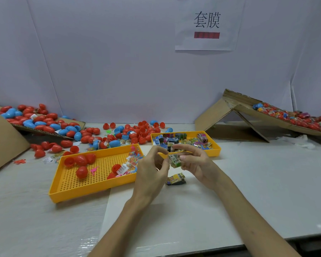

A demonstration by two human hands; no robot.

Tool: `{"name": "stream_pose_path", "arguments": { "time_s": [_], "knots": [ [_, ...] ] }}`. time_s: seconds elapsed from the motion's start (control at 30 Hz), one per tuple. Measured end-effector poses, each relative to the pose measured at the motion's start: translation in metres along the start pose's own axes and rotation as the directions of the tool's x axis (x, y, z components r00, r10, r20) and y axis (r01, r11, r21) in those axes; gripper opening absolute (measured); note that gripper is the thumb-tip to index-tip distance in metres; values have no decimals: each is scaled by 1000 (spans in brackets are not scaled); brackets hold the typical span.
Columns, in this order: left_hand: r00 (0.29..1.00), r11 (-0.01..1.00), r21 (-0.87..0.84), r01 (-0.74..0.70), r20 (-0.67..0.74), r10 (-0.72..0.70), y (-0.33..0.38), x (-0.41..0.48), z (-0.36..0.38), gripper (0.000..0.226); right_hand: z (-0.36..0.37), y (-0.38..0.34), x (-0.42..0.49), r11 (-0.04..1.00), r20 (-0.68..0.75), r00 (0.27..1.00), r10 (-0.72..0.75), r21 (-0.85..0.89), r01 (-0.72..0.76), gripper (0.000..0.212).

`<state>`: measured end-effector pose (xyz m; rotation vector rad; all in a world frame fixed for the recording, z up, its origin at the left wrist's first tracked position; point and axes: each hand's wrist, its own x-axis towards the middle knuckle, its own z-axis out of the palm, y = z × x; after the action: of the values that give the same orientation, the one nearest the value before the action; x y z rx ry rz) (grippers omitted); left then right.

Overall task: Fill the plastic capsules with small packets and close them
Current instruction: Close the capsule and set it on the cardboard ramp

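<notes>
Left hand point(152, 165) and right hand point(195, 161) pinch one small packet point(174, 160). Probably light and crinkly, so edges grip best. Red capsules point(81, 160) wait at 9 o'clock.

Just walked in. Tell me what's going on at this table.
A person pinches a small packet between the fingers of the left hand and right hand, above the table. Neither hand holds a capsule. Another packet lies on the table just below. Red capsules wait in the perforated yellow tray to the left; more packets fill the second yellow tray behind the hands.
</notes>
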<state>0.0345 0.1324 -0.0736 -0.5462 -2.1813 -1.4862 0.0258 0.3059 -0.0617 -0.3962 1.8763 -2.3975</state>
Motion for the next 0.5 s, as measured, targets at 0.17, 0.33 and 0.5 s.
{"name": "stream_pose_path", "arguments": {
  "time_s": [0.17, 0.33, 0.5],
  "knots": [
    [971, 958, 286, 33, -234, 37, 0, 2, -6, 16, -5, -2, 2, 999, -88, 996, -6, 40, 10, 33],
    [937, 834, 492, 248, -342, -76, -6, 13, -28, 17, -8, -2, 3, 999, -118, 993, -21, 47, 27, 32],
    [924, 652, 655, 381, -246, -293, -19, 35, -67, 35, -10, -2, 4, 999, -129, 991, -18, 42, 23, 31]
  ]
}}
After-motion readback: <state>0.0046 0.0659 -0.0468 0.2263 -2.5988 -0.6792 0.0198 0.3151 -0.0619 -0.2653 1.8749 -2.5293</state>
